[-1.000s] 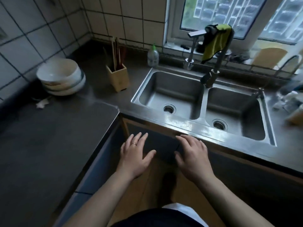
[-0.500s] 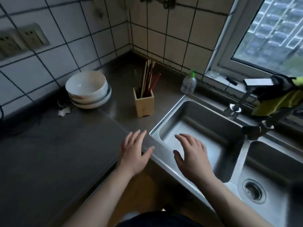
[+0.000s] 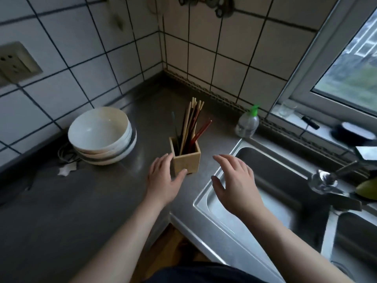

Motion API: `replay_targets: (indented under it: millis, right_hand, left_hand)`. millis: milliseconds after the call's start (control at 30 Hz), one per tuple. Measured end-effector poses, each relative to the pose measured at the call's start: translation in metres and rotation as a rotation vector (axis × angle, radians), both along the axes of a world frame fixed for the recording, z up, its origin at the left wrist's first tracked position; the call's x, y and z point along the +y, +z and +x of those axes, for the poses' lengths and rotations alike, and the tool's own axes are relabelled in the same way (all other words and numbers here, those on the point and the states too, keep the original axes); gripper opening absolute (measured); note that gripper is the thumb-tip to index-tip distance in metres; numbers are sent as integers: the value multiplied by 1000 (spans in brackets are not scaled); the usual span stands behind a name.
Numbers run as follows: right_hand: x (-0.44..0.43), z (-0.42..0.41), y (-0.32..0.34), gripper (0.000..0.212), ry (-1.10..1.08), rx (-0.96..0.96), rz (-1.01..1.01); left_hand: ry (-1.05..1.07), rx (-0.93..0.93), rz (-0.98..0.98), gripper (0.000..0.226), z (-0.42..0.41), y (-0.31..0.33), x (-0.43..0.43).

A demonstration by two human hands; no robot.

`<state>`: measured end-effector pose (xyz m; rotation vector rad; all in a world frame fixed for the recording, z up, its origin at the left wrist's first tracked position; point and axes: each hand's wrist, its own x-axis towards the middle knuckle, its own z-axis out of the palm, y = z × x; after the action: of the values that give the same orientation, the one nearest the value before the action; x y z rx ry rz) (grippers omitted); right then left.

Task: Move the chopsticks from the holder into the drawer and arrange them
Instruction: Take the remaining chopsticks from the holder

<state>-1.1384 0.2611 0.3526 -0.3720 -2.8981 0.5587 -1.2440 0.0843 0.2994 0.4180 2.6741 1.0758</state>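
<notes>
A bundle of thin pale and red chopsticks [image 3: 190, 123] leaned in the square pale wooden holder [image 3: 186, 162] on the grey counter [image 3: 102, 201]. The left hand [image 3: 163, 176], spread wide, flanked its near-left corner. The right hand [image 3: 234, 180] hovered empty, fingers spread. Light, stiff and smooth, the sticks would probably lift best pinched together near their tops.

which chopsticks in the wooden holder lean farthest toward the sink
The dark red chopsticks, splayed right of the bundle; the pale wooden chopsticks stand nearer upright.
</notes>
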Motion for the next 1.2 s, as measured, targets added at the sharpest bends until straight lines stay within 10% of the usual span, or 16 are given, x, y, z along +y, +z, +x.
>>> replay_targets:
  millis: [400, 633, 967, 1200]
  right_hand:
    - [11, -105, 7, 70, -74, -86, -157]
    - [13, -155, 14, 73, -202, -131, -423]
    - [14, -192, 0, 44, -371, 76, -1104]
    - [11, -203, -6, 18, -324, 67, -1147]
  left_hand:
    - [64, -300, 219, 72, -110, 7, 43]
    - [20, -304, 476, 38, -125, 2, 63]
    - [55, -225, 477, 16, -131, -17, 68]
    - [93, -284, 514, 13, -133, -18, 64]
